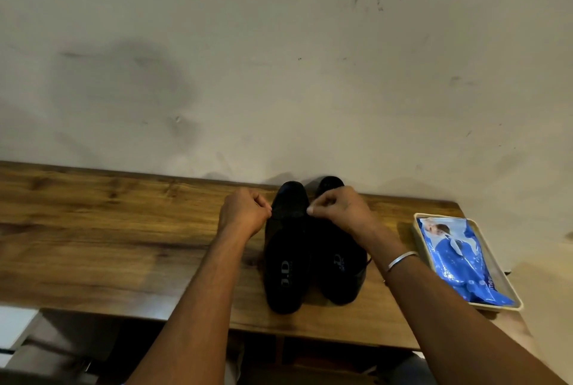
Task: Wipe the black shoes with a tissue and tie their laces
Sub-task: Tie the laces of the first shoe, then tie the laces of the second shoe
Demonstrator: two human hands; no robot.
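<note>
Left hand (245, 211), right hand (339, 209) pinch laces (290, 213) near wall (279, 74).

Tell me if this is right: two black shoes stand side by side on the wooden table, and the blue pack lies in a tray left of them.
Not quite. The head view shows the blue pack in its tray right of the shoes, not left. The shoes do stand side by side on the table.

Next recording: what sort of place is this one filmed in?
Likely a room in a home: a wooden table set against a scuffed, stained wall, with black shoes and a tray holding a blue pack.
</note>
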